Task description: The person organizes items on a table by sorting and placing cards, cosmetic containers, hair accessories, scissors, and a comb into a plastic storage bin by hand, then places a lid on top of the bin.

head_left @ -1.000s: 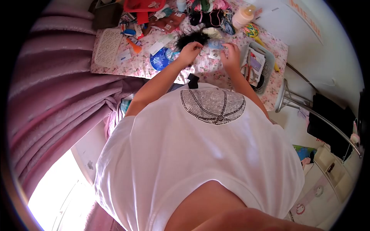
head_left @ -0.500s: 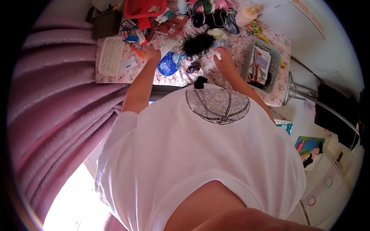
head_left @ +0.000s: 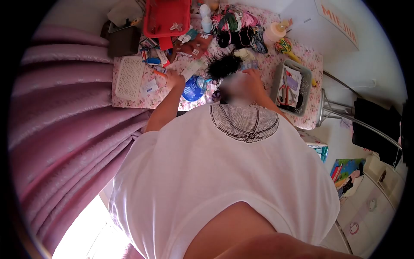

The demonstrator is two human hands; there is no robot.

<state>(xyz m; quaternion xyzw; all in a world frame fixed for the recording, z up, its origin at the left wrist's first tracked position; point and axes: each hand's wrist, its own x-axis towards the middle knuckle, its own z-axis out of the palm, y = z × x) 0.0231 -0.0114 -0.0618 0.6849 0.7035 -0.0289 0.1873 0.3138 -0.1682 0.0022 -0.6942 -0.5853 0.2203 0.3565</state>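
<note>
My left hand (head_left: pixel 175 79) is closed around a slim orange stick-like thing (head_left: pixel 160 74), whose end sticks out to the left above the table. Just right of that hand lies a round blue packet or lid (head_left: pixel 193 89) with white print. My right hand (head_left: pixel 253 78) has its fingers curled at the edge of a grey smeared patch (head_left: pixel 236 88), which hides what they hold. Up and left of these fingers is a shaggy black tuft of hair-like strands (head_left: pixel 224 65). I cannot tell whether the right hand touches it.
A floral-covered table (head_left: pixel 144 98) carries a white lattice tray (head_left: pixel 130 77), a red tray (head_left: pixel 168 19), bundles of yarn (head_left: pixel 237 26) and a bottle (head_left: pixel 274 33). At the right stands a grey basket (head_left: pixel 307 93) with scissors (head_left: pixel 286 91). A pink curtain (head_left: pixel 69 86) hangs at the left.
The whole table sits a little lower in view. My left hand still grips the orange thing, now pointing more sideways. A grey smear now covers the spot beside my right hand, where a white bit showed.
</note>
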